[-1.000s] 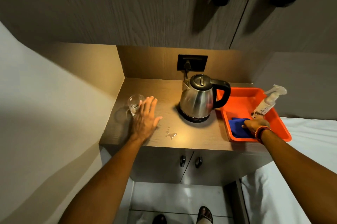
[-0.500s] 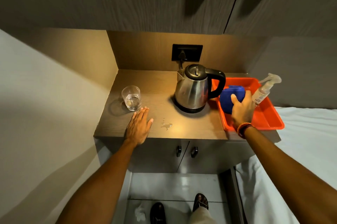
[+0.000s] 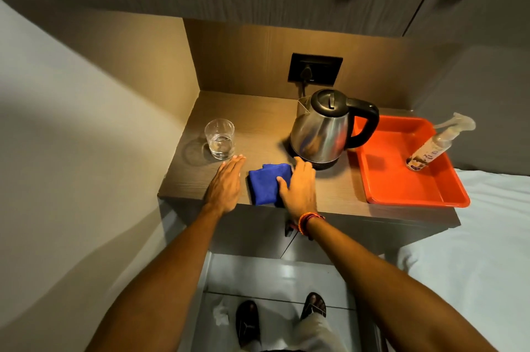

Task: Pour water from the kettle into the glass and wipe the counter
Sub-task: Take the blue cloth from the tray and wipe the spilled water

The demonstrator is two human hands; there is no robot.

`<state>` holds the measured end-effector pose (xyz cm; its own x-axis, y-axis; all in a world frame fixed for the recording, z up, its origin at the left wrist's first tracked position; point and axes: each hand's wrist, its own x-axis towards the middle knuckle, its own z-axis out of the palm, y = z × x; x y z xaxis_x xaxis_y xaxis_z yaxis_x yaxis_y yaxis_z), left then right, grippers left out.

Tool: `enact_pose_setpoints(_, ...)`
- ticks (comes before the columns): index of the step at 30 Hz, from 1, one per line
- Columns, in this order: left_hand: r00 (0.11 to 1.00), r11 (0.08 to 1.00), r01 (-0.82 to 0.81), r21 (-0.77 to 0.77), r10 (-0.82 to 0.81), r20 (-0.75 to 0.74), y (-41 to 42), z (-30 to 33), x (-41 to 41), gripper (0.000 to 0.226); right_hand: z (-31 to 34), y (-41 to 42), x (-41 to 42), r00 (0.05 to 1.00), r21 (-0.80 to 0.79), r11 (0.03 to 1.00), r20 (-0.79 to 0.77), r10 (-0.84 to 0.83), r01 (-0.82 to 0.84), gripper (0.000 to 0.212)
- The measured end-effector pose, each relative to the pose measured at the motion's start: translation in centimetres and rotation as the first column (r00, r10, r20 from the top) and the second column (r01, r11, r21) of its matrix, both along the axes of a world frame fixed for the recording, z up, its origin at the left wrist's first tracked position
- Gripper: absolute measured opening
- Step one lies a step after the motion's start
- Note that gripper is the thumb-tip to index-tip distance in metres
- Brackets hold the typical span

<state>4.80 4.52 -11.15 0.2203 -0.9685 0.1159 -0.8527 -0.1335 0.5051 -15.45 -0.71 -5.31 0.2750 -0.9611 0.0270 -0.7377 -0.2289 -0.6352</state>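
Note:
A steel kettle (image 3: 322, 128) with a black lid and handle stands on its base at the middle of the wooden counter (image 3: 258, 111). A clear glass (image 3: 219, 139) with some water in it stands at the left. A folded blue cloth (image 3: 265, 183) lies flat near the counter's front edge. My right hand (image 3: 299, 187) presses flat on the cloth's right part, just in front of the kettle's base. My left hand (image 3: 226, 184) lies flat on the counter, fingers together, right beside the cloth and just in front of the glass.
An orange tray (image 3: 401, 188) sits at the counter's right end with a spray bottle (image 3: 436, 142) lying in it. A black wall socket (image 3: 315, 69) with the kettle's plug is behind. A white bed (image 3: 493, 237) adjoins on the right. Cabinet doors hang overhead.
My right hand has lifted the blue cloth out of the orange tray and laid it on the counter, over the spot where water drops were. My left hand stayed flat near the glass.

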Motion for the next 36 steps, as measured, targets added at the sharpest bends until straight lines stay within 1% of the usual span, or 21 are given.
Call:
enact_pose_setpoints(1, 1.0, 1.0, 0.0, -0.005, 0.0, -0.001, 0.0, 0.0, -0.1, 0.053, 0.1, 0.0, -0.1, 1.0, -0.08, 0.997, -0.001, 0.004, -0.005, 0.052)
enact_pose_setpoints(2, 1.0, 1.0, -0.003, -0.011, 0.003, 0.004, 0.0, 0.0, 0.0, 0.054, 0.0, 0.1, 0.1, 0.996, -0.117, 0.99, 0.032, 0.079, -0.075, 0.047)
enact_pose_setpoints(3, 1.0, 1.0, -0.004, -0.022, 0.004, 0.017, -0.1, -0.1, 0.0, 0.053, -0.4, 0.2, 0.2, 0.977, -0.131, 0.97, 0.021, 0.211, -0.207, 0.044)
enact_pose_setpoints(4, 0.999, 0.999, 0.0, -0.033, 0.001, 0.042, -0.1, -0.2, -0.1, 0.052, -1.0, 0.4, 0.5, 0.934, -0.124, 0.926, -0.072, 0.35, -0.357, 0.047)
enact_pose_setpoints(5, 0.997, 0.999, 0.007, -0.037, -0.004, 0.072, -0.2, -0.4, -0.1, 0.052, -1.9, 0.6, 0.7, 0.873, -0.117, 0.876, -0.217, 0.437, -0.468, 0.054)
enact_pose_setpoints(6, 0.995, 0.999, 0.014, -0.035, -0.01, 0.098, -0.2, -0.5, -0.1, 0.051, -2.9, 0.6, 0.8, 0.82, -0.11, 0.849, -0.347, 0.454, -0.517, 0.058)
enact_pose_setpoints(7, 0.993, 0.999, 0.018, -0.033, -0.014, 0.118, -0.2, -0.6, -0.1, 0.051, -3.6, 0.4, 1.0, 0.796, -0.109, 0.848, -0.422, 0.433, -0.519, 0.061)
enact_pose_setpoints(9, 0.989, 0.999, 0.021, -0.036, -0.016, 0.149, -0.2, -0.6, -0.1, 0.051, -4.1, -0.3, 1.3, 0.783, -0.109, 0.861, -0.485, 0.39, -0.497, 0.063)
enact_pose_setpoints(11, 0.987, 0.999, 0.025, -0.035, -0.019, 0.158, -0.3, -0.5, 0.1, 0.051, -3.7, -1.6, 2.2, 0.776, -0.096, 0.867, -0.502, 0.382, -0.488, 0.063)
enact_pose_setpoints(14, 0.993, 0.999, 0.014, -0.03, -0.01, 0.119, -0.3, -0.5, 0.2, 0.052, -3.3, -3.4, 3.5, 0.787, -0.064, 0.899, -0.512, 0.344, -0.434, 0.064)
enact_pose_setpoints(16, 0.994, 0.999, 0.014, -0.041, -0.009, 0.11, -0.3, -0.5, 0.1, 0.054, -3.4, -2.5, 3.7, 0.791, -0.076, 0.902, -0.515, 0.328, -0.424, 0.064)
enact_pose_setpoints(18, 0.994, 0.999, 0.007, -0.048, -0.002, 0.113, -0.3, -0.6, -0.2, 0.056, -3.7, -0.4, 2.6, 0.787, -0.094, 0.878, -0.495, 0.367, -0.469, 0.063)
enact_pose_setpoints(20, 0.994, 0.998, -0.007, -0.056, 0.013, 0.112, -0.3, -0.5, -0.4, 0.057, -4.1, 1.1, 0.8, 0.76, -0.096, 0.838, -0.485, 0.432, -0.537, 0.063)
enact_pose_setpoints(23, 0.992, 0.997, -0.016, -0.076, 0.025, 0.124, -0.2, -0.6, -0.4, 0.058, -4.0, -0.2, -0.2, 0.725, -0.092, 0.8, -0.493, 0.481, -0.593, 0.063)
enact_pose_setpoints(24, 0.992, 0.997, -0.02, -0.077, 0.029, 0.121, -0.2, -0.6, -0.5, 0.058, -3.9, -1.0, 0.2, 0.735, -0.095, 0.813, -0.497, 0.461, -0.574, 0.063)
enact_pose_setpoints(27, 0.994, 0.998, -0.03, -0.054, 0.035, 0.101, -0.3, -0.4, -0.7, 0.06, -3.5, -2.7, 3.2, 0.802, -0.062, 0.9, -0.483, 0.352, -0.432, 0.065)
enact_pose_setpoints(29, 0.996, 0.999, -0.015, -0.047, 0.02, 0.093, -0.2, -0.4, -0.6, 0.059, -3.6, -2.3, 4.5, 0.815, -0.074, 0.912, -0.483, 0.32, -0.403, 0.066)
enact_pose_setpoints(31, 0.995, 0.999, 0.026, -0.048, -0.021, 0.099, 0.0, -0.5, -0.2, 0.057, -3.9, -1.1, 3.7, 0.781, -0.096, 0.868, -0.492, 0.384, -0.487, 0.064)
enact_pose_setpoints(33, 0.992, 0.997, 0.058, -0.052, -0.052, 0.112, 0.2, -0.4, 0.2, 0.057, -4.2, -0.2, 1.7, 0.719, -0.1, 0.798, -0.51, 0.472, -0.595, 0.064)
enact_pose_setpoints(35, 0.988, 0.996, 0.071, -0.062, -0.061, 0.145, 0.6, -0.3, 0.5, 0.057, -4.2, -0.5, 0.4, 0.687, -0.098, 0.763, -0.521, 0.507, -0.638, 0.064)
enact_pose_setpoints(36, 0.986, 0.995, 0.072, -0.067, -0.061, 0.157, 0.8, -0.3, 0.7, 0.055, -4.2, -1.1, 0.4, 0.687, -0.1, 0.765, -0.526, 0.502, -0.636, 0.064)
